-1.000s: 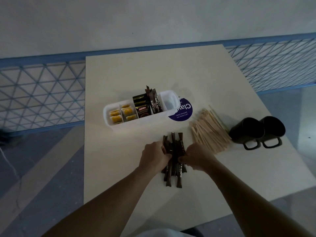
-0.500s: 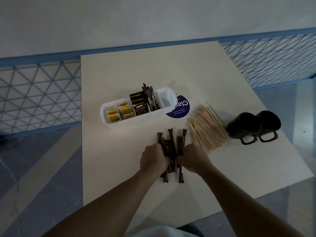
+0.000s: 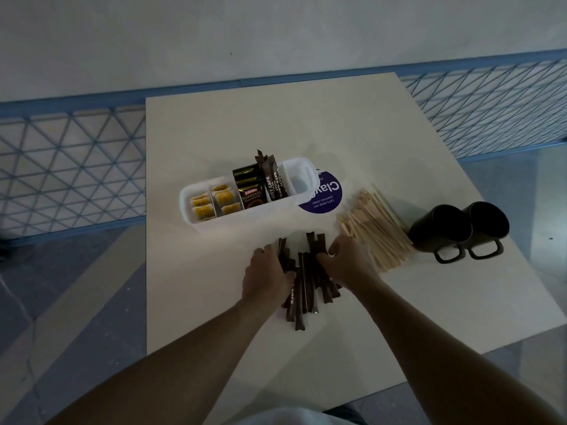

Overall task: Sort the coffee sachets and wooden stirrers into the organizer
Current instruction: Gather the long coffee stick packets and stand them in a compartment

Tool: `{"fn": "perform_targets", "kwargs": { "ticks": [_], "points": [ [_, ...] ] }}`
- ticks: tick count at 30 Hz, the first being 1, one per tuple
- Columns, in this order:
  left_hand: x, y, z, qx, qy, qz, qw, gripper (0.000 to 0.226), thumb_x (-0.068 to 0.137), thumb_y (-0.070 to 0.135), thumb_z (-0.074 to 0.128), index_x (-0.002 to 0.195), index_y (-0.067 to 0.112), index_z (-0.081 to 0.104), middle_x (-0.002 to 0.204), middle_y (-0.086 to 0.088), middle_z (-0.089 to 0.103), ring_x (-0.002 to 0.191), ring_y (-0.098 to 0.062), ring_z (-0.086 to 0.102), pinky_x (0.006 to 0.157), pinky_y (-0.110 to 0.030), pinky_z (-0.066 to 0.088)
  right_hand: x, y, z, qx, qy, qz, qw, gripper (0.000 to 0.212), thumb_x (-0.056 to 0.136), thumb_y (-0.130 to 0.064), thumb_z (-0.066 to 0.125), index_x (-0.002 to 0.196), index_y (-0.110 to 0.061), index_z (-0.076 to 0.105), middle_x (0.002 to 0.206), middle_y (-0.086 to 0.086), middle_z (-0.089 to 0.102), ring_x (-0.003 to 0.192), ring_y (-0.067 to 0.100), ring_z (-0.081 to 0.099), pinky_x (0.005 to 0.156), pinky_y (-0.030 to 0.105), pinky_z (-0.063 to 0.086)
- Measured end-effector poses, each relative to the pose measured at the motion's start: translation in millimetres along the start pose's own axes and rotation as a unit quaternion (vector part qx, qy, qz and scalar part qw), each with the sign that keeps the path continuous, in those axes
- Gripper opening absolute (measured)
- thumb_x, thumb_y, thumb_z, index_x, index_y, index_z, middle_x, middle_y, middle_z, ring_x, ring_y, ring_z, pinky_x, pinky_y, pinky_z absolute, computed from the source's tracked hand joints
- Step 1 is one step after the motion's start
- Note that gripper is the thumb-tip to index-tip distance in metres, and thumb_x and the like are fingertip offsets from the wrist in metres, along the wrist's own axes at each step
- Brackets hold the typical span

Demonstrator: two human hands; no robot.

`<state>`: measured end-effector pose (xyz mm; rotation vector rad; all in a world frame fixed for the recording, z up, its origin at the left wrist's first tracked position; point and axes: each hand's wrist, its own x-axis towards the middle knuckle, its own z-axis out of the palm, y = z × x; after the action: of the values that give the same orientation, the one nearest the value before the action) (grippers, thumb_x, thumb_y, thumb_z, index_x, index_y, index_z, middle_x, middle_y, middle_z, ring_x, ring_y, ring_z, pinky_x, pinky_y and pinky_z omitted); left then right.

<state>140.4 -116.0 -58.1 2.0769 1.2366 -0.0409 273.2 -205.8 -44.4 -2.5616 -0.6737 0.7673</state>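
Observation:
A bundle of dark brown coffee stick sachets (image 3: 302,289) lies on the table in front of me. My left hand (image 3: 266,276) grips its left side and my right hand (image 3: 346,265) grips its right side, pressing the sticks together. Behind them stands the white organizer (image 3: 196,223), with yellow sachets in its left compartments, black Kopiko sachets and a few brown sticks in the middle, and an empty right compartment (image 3: 302,179). A pile of wooden stirrers (image 3: 372,228) lies loose to the right of my right hand.
Two black mugs (image 3: 457,231) stand at the right, past the stirrers. A round purple sticker (image 3: 326,199) lies beside the organizer's right end. The cream table (image 3: 276,118) is edged by a blue mesh railing (image 3: 70,161) at the back and sides.
Both hands have stayed on the brown sticks, squeezing and shifting them into a tighter bundle. The view has tilted slightly; nothing else has moved.

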Motion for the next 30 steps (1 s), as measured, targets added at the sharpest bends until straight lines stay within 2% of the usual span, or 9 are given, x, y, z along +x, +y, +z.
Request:
{"fn": "perform_targets", "kwargs": {
  "ticks": [3,5,12,17,21,24,28,30],
  "points": [
    [2,-3,-2,0.011,-0.002,0.003,1.0,0.051,0.084,0.029,0.073,0.126,0.012,0.051,0.118,-0.005,0.058,0.106,-0.022,0.059,0.082,-0.028,0.048,0,0,5,0.001,0.003,0.01,1.0,0.03,0.088,-0.025,0.073,0.109,-0.013,0.055,0.102,0.006,0.054,0.071,0.007,0.048,0.05,0.015,0.033],
    [3,-5,-4,0.018,-0.006,0.006,1.0,0.047,0.084,0.026,0.073,0.124,0.013,0.052,0.116,-0.004,0.058,0.103,-0.022,0.059,0.079,-0.028,0.047,1,1,9,-0.008,0.003,0.014,1.0,0.033,0.087,-0.021,0.074,0.112,-0.012,0.054,0.107,0.007,0.053,0.071,0.006,0.046,0.05,0.014,0.032],
    [5,-8,-9,0.07,-0.046,0.036,0.996,0.051,0.083,0.017,0.073,0.126,0.014,0.048,0.114,-0.007,0.055,0.097,-0.021,0.057,0.071,-0.025,0.043,2,3,17,-0.022,-0.031,0.014,0.999,0.028,0.088,-0.015,0.071,0.11,-0.007,0.056,0.103,0.009,0.055,0.071,0.011,0.054,0.05,0.016,0.038],
    [3,-9,-12,0.104,-0.057,0.047,0.992,0.049,0.081,0.014,0.075,0.123,0.011,0.051,0.114,-0.008,0.057,0.098,-0.022,0.058,0.071,-0.025,0.043,2,3,18,-0.028,-0.038,0.014,0.999,0.023,0.09,-0.015,0.069,0.109,-0.008,0.061,0.087,0.002,0.056,0.066,0.008,0.055,0.048,0.015,0.037],
    [0,-10,-13,0.1,-0.079,0.027,0.991,0.045,0.082,0.021,0.075,0.119,0.01,0.054,0.11,-0.008,0.059,0.094,-0.022,0.06,0.068,-0.025,0.045,-2,5,18,-0.026,-0.037,-0.002,0.999,0.025,0.091,-0.016,0.067,0.114,-0.009,0.06,0.09,0.001,0.057,0.071,0.008,0.057,0.052,0.016,0.042],
    [-2,-12,-14,0.093,-0.087,0.024,0.992,0.048,0.082,0.026,0.075,0.121,0.01,0.054,0.11,-0.007,0.057,0.095,-0.022,0.061,0.065,-0.023,0.042,-4,6,15,-0.013,-0.053,-0.018,0.998,0.022,0.093,-0.018,0.063,0.113,-0.011,0.057,0.089,0.002,0.059,0.075,0.014,0.063,0.057,0.023,0.053],
    [-4,-15,-18,0.078,-0.075,0.02,0.994,0.049,0.083,0.028,0.075,0.123,0.01,0.054,0.109,-0.005,0.06,0.096,-0.021,0.063,0.059,-0.017,0.038,-7,7,11,0.018,-0.081,-0.025,0.996,0.008,0.097,-0.017,0.058,0.103,-0.011,0.059,0.084,0.003,0.061,0.067,0.01,0.061,0.051,0.016,0.046],
    [-3,-19,-19,0.066,-0.071,0.018,0.995,0.042,0.086,0.028,0.071,0.122,0.01,0.056,0.104,-0.003,0.061,0.092,-0.019,0.064,0.054,-0.014,0.036,-8,6,10,0.021,-0.079,-0.026,0.996,0.009,0.1,-0.021,0.055,0.099,-0.013,0.06,0.082,0.003,0.062,0.067,0.01,0.062,0.053,0.018,0.048]
  ]
}}
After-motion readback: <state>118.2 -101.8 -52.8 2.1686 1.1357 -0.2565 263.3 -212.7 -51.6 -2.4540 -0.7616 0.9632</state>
